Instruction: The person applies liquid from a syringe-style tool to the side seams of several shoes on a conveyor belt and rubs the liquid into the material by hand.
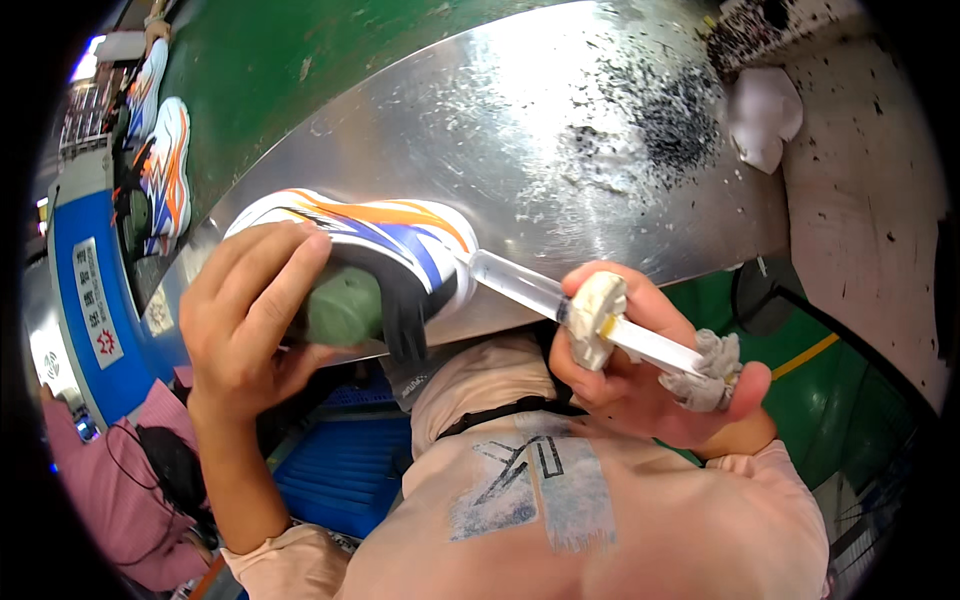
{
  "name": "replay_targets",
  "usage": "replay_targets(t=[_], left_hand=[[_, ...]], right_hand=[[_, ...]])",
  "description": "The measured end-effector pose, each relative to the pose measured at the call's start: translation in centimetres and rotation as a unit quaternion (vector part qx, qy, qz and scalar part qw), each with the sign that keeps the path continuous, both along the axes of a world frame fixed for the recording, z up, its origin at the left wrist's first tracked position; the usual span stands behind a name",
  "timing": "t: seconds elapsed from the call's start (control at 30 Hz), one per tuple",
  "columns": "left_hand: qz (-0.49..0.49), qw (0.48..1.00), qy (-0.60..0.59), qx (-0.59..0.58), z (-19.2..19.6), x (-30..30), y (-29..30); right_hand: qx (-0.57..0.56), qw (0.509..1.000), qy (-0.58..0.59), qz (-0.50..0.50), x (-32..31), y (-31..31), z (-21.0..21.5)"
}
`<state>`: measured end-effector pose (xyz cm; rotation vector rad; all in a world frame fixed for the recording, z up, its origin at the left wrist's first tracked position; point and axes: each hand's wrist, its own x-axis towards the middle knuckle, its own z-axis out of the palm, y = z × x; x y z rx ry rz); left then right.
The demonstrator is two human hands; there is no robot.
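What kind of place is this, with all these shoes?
Probably a shoe factory or workshop. One hand holds a striped shoe, the other a syringe at it. Similar shoes sit off to the left, and black bits litter the metal table.

Left hand (245, 310) gripping striped sneaker (395, 222), right hand (640, 398) holding clear syringe (520, 286) at the sneaker's edge, metal table (470, 130)

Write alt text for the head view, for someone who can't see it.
The left hand holds a white, orange and blue sneaker with a green form in its opening; the right hand holds a clear syringe, its tip at or near the sneaker's right end. The metal table beyond is strewn with black specks.
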<state>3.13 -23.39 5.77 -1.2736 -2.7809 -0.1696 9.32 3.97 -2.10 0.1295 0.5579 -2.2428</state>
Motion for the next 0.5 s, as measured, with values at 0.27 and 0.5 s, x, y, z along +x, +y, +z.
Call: replay_targets(t=[0.27, 0.5], left_hand=[[0.080, 0.994, -0.035, -0.062, 0.6, -0.2, 1.1], [0.224, 0.974, -0.040, -0.008, -0.5, 1.9, 3.5]], right_hand=[[0.013, 0.998, -0.057, -0.025, -0.1, -1.3, 0.6], [-0.009, 0.994, -0.038, -0.104, 2.0, -2.6, -0.1]])
